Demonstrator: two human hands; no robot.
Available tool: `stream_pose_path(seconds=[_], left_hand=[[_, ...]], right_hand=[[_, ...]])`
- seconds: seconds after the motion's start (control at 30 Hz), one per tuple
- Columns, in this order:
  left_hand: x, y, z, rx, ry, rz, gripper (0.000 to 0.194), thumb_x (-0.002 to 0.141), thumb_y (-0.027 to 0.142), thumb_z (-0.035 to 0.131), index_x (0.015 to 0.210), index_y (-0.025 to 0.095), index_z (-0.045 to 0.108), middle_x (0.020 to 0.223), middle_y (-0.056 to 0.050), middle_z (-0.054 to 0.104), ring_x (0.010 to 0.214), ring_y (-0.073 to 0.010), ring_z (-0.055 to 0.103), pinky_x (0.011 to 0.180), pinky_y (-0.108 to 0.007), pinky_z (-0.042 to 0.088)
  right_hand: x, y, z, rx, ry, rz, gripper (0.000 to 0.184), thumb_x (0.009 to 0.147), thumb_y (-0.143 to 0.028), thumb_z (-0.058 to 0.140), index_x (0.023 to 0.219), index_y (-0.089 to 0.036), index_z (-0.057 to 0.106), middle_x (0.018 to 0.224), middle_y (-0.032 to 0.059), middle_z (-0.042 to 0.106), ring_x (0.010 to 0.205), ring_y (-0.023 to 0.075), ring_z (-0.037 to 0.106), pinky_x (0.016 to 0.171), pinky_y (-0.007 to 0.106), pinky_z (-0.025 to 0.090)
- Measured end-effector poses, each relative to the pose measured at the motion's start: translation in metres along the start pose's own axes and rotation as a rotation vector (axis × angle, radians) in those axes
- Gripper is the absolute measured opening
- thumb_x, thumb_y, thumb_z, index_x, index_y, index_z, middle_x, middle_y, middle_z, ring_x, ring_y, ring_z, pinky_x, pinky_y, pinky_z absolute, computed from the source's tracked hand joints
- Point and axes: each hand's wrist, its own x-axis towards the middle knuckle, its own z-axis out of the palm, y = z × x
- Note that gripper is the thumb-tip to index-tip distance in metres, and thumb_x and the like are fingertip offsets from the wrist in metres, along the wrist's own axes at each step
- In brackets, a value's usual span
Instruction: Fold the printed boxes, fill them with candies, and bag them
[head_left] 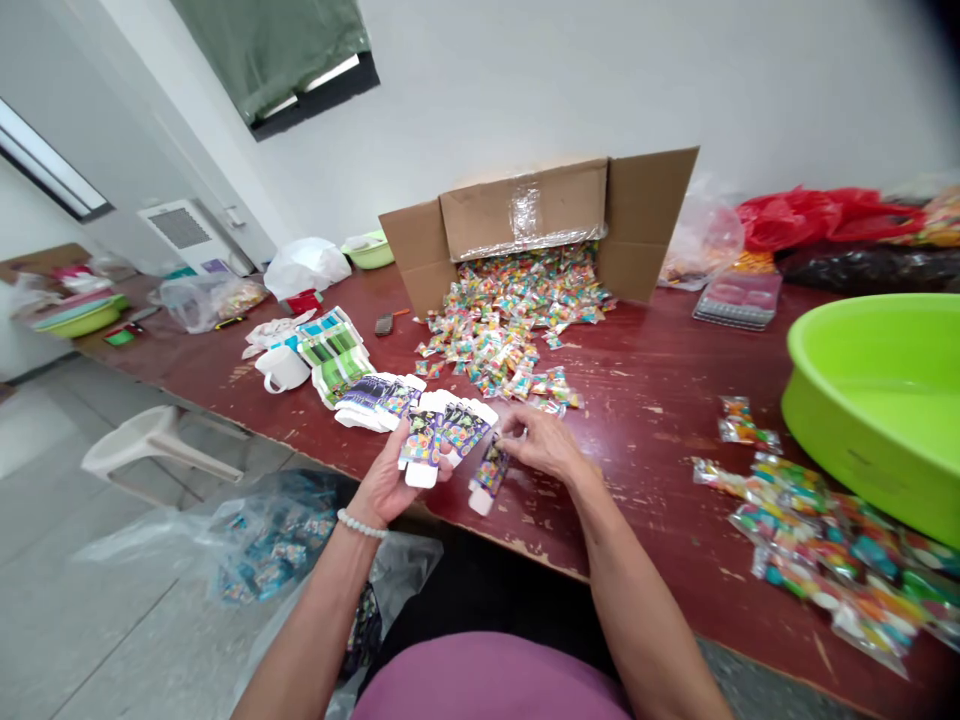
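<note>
My left hand (381, 482) is closed around a small printed candy carton (422, 438), its white end flap hanging at the bottom. Pinched in the fingers of my right hand (551, 442) is the upper end of another small dark carton (489, 474), tilted over the table edge. Between and behind the hands lie fanned flat cartons (466, 420) with white flaps. More purple cartons (375, 393) overlap to the left, beside green cartons (335, 352). Beyond my hands, small candy packets (510, 325) spill from a cardboard box (525, 205) lying on its side.
A white mug (283, 368) stands left of the cartons. On the right are a large green basin (840, 400) and larger candy bags (825, 550). Plastic bags (277, 545) hang below the table's front edge, near a white stool (154, 445).
</note>
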Motion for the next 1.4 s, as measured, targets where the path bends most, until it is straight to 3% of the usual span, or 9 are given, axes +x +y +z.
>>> stream_pose_path(seconds=[0.1, 0.3, 0.53, 0.7, 0.87, 0.93, 1.07, 1.27, 1.4], left_hand=[[-0.015, -0.004, -0.005, -0.005, -0.099, -0.018, 0.048, 0.092, 0.053, 0.055, 0.100, 0.007, 0.065, 0.084, -0.017, 0.075, 0.066, -0.0236, 0.072, 0.065, -0.037, 0.060], [-0.038, -0.028, 0.002, 0.132, -0.217, 0.032, 0.055, 0.081, 0.057, 0.068, 0.105, 0.008, 0.067, 0.085, -0.015, 0.076, 0.068, -0.0260, 0.075, 0.065, -0.036, 0.061], [-0.052, -0.037, 0.006, 0.172, -0.173, 0.125, 0.042, 0.077, 0.049, 0.076, 0.090, 0.010, 0.070, 0.072, -0.009, 0.074, 0.058, -0.0198, 0.071, 0.058, -0.029, 0.058], [-0.057, -0.040, 0.005, 0.245, -0.117, 0.182, 0.037, 0.076, 0.042, 0.079, 0.098, 0.012, 0.072, 0.076, -0.006, 0.073, 0.060, -0.0148, 0.067, 0.058, -0.026, 0.054], [-0.058, -0.044, -0.001, 0.472, -0.163, 0.355, 0.033, 0.082, 0.034, 0.073, 0.110, 0.016, 0.069, 0.105, -0.007, 0.074, 0.094, -0.0199, 0.068, 0.087, -0.030, 0.052], [-0.058, -0.046, -0.002, 0.560, -0.083, 0.468, 0.036, 0.082, 0.031, 0.072, 0.115, 0.018, 0.065, 0.113, -0.007, 0.072, 0.103, -0.0215, 0.066, 0.092, -0.032, 0.051], [-0.061, -0.053, -0.001, 0.484, 0.093, 0.589, 0.063, 0.073, 0.021, 0.079, 0.130, 0.024, 0.050, 0.102, -0.004, 0.074, 0.093, -0.0197, 0.070, 0.086, -0.030, 0.053], [-0.065, -0.060, 0.010, 0.302, 0.062, 0.529, 0.056, 0.073, 0.019, 0.079, 0.125, 0.022, 0.057, 0.108, -0.007, 0.074, 0.090, -0.0195, 0.070, 0.079, -0.027, 0.055], [-0.065, -0.058, 0.010, 0.282, 0.073, 0.459, 0.041, 0.071, 0.023, 0.081, 0.109, 0.020, 0.066, 0.099, -0.005, 0.075, 0.086, -0.0183, 0.069, 0.073, -0.025, 0.054]], right_hand=[[-0.002, -0.009, 0.008, 0.006, 0.068, 0.012, 0.023, 0.074, -0.037, 0.074, 0.090, -0.021, 0.069, 0.079, 0.0016, 0.065, 0.071, 0.0167, 0.056, 0.065, 0.027, 0.039], [-0.019, -0.042, 0.049, 0.621, -0.097, -0.071, 0.064, 0.076, -0.042, 0.075, 0.132, -0.024, 0.050, 0.099, 0.0021, 0.065, 0.073, 0.0147, 0.058, 0.067, 0.028, 0.047], [-0.045, -0.063, 0.054, 0.966, -0.104, 0.004, 0.060, 0.075, -0.030, 0.079, 0.127, -0.026, 0.050, 0.089, -0.0011, 0.066, 0.074, 0.0141, 0.060, 0.068, 0.027, 0.048], [-0.055, -0.075, 0.054, 0.992, -0.032, 0.067, 0.051, 0.070, -0.026, 0.080, 0.115, -0.024, 0.057, 0.082, -0.0022, 0.067, 0.070, 0.0128, 0.061, 0.065, 0.025, 0.048], [-0.057, -0.080, 0.058, 0.841, 0.079, 0.109, 0.040, 0.067, -0.023, 0.078, 0.103, -0.020, 0.061, 0.070, -0.0037, 0.065, 0.059, 0.0111, 0.058, 0.059, 0.024, 0.046], [-0.057, -0.081, 0.058, 0.783, 0.080, 0.118, 0.040, 0.068, -0.023, 0.076, 0.104, -0.019, 0.061, 0.072, -0.0026, 0.066, 0.061, 0.0118, 0.059, 0.060, 0.025, 0.047], [-0.058, -0.081, 0.061, 0.832, 0.080, 0.158, 0.049, 0.067, -0.025, 0.078, 0.110, -0.022, 0.055, 0.078, -0.0013, 0.069, 0.066, 0.0144, 0.064, 0.064, 0.027, 0.050], [-0.066, -0.070, 0.077, 0.844, 0.162, 0.160, 0.035, 0.075, -0.034, 0.076, 0.105, -0.022, 0.061, 0.092, 0.0031, 0.070, 0.080, 0.0173, 0.065, 0.074, 0.030, 0.052], [-0.071, -0.063, 0.076, 0.771, 0.109, 0.112, 0.028, 0.083, -0.038, 0.071, 0.105, -0.022, 0.064, 0.089, 0.0017, 0.066, 0.076, 0.0156, 0.061, 0.070, 0.028, 0.050]])
